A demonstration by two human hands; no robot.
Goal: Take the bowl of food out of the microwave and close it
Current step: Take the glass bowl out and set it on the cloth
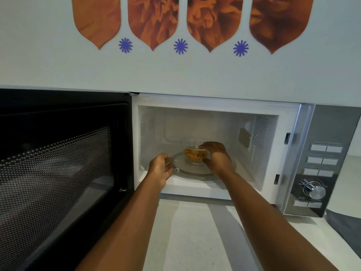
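Note:
A small clear glass bowl (195, 155) of orange-yellow food stands on the glass turntable (187, 172) inside the white microwave (214, 106). Its black door (58, 163) is swung wide open to the left. Both my arms reach into the cavity. My right hand (215, 156) curls around the bowl's right side, thumb over the rim and fingers touching it. My left hand (161, 169) hovers open at the turntable's left edge, a short gap away from the bowl.
The silver control panel (320, 163) with buttons and a dial (316, 190) sits at the microwave's right. A pale countertop (195, 231) lies below the opening. A dark mat (347, 231) is at the far right. The wall behind carries orange and blue decorations.

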